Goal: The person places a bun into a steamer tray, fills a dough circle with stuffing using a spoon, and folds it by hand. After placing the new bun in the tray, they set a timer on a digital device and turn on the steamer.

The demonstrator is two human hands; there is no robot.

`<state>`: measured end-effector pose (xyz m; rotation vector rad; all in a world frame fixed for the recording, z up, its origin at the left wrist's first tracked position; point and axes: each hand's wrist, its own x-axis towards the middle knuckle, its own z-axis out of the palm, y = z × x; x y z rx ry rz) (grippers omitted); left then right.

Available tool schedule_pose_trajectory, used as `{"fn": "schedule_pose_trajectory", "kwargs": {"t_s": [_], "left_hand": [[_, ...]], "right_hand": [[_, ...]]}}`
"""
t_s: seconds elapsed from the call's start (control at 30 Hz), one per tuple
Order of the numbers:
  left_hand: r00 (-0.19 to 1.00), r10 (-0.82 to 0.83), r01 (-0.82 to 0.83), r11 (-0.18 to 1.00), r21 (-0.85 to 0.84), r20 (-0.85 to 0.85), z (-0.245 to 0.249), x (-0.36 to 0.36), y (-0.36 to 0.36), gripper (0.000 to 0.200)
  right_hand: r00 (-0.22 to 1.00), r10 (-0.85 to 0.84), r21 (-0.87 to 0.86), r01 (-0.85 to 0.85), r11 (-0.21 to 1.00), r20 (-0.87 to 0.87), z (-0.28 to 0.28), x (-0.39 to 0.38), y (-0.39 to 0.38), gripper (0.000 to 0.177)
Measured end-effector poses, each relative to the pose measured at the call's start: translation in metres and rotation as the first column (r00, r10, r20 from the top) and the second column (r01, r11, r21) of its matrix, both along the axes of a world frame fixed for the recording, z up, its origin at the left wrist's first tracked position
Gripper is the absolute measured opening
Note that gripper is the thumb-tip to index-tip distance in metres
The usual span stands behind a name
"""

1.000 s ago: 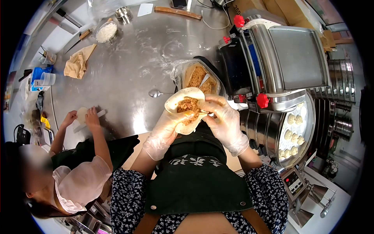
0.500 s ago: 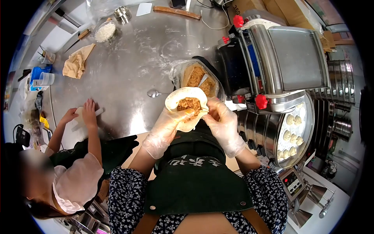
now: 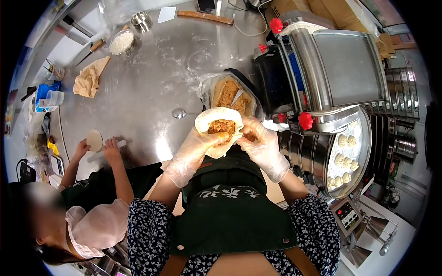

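A round dough wrapper (image 3: 206, 120) with brown crumbly filling (image 3: 223, 127) in its middle lies cupped in my gloved left hand (image 3: 193, 149), the thumb resting over the filling. My gloved right hand (image 3: 263, 146) pinches the wrapper's right edge, where the dough is gathered into folds. Just beyond my hands sits a plastic-lined container of filling (image 3: 226, 94) with a spoon handle (image 3: 237, 97) sticking out. To its left, a metal spoon (image 3: 179, 113) lies on the steel table (image 3: 152, 87).
At the left, a co-worker's hands (image 3: 112, 149) are by a rolling pin (image 3: 108, 151) and a flat dough round (image 3: 95, 140). On the right stand a dough roller machine (image 3: 313, 69) and a steamer tray (image 3: 329, 172) with several pleated buns. A flour bowl (image 3: 122, 42) is at the back left.
My hands still hold the wrapper, its folded edge pinched. The co-worker has lifted a dough round off the table with one hand, the other hand now near the rolling pin.
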<state>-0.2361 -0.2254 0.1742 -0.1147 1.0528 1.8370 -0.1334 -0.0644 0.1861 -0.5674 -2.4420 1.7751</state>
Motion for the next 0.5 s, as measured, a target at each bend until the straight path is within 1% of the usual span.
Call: {"fn": "schedule_pose_trajectory", "kwargs": {"t_s": [0.03, 0.07, 0.17, 0.2, 0.3, 0.33, 0.37, 0.4, 0.43, 0.47, 0.5], "left_hand": [[1.000, -0.017, 0.017, 1.000, -0.008, 0.009, -0.002, 0.000, 0.000, 0.047], [0.999, -0.032, 0.033, 0.999, -0.016, 0.017, -0.004, -0.001, -0.001, 0.045], [0.998, -0.057, 0.059, 0.997, -0.058, 0.042, -0.006, -0.002, 0.002, 0.041], [0.997, -0.063, 0.066, 0.995, -0.075, 0.051, -0.007, -0.002, 0.002, 0.039], [0.997, -0.080, 0.078, 0.990, -0.117, -0.013, -0.009, 0.003, 0.002, 0.034], [0.997, -0.076, 0.074, 0.990, -0.117, -0.018, -0.010, 0.004, 0.003, 0.034], [0.997, -0.072, 0.069, 0.991, -0.116, -0.025, -0.012, 0.004, 0.004, 0.035], [0.997, -0.067, 0.063, 0.991, -0.115, -0.031, -0.011, 0.004, 0.004, 0.036], [0.995, -0.082, 0.075, 0.990, -0.123, -0.051, -0.010, 0.004, 0.004, 0.036], [0.993, -0.097, 0.087, 0.988, -0.131, -0.071, -0.007, 0.004, 0.004, 0.036], [0.989, -0.113, 0.100, 0.985, -0.139, -0.090, -0.005, 0.003, 0.004, 0.036]], "right_hand": [[0.999, 0.032, 0.044, -0.031, 0.999, -0.019, 0.000, 0.001, 0.000, 0.042], [0.998, 0.020, 0.079, -0.015, 0.997, -0.056, -0.005, 0.003, -0.001, 0.040], [0.939, 0.137, 0.353, -0.018, 0.936, -0.315, -0.013, 0.000, -0.001, 0.038], [0.941, 0.168, 0.392, -0.041, 0.919, -0.296, -0.011, 0.001, -0.001, 0.037], [0.909, 0.205, 0.525, 0.018, 0.851, -0.364, -0.016, 0.006, -0.002, 0.038], [0.917, 0.154, 0.442, 0.027, 0.896, -0.368, -0.028, 0.008, -0.001, 0.038], [0.964, 0.045, 0.298, 0.037, 0.954, -0.262, -0.028, 0.009, -0.002, 0.037], [0.990, -0.049, 0.150, 0.069, 0.986, -0.135, -0.026, 0.009, -0.006, 0.037], [0.993, -0.121, 0.004, 0.121, 0.993, 0.007, -0.024, 0.009, -0.008, 0.037], [0.988, -0.152, 0.018, 0.153, 0.988, -0.005, -0.021, 0.009, -0.008, 0.038], [0.994, -0.112, 0.040, 0.112, 0.993, -0.004, -0.016, 0.007, -0.007, 0.039]]}}
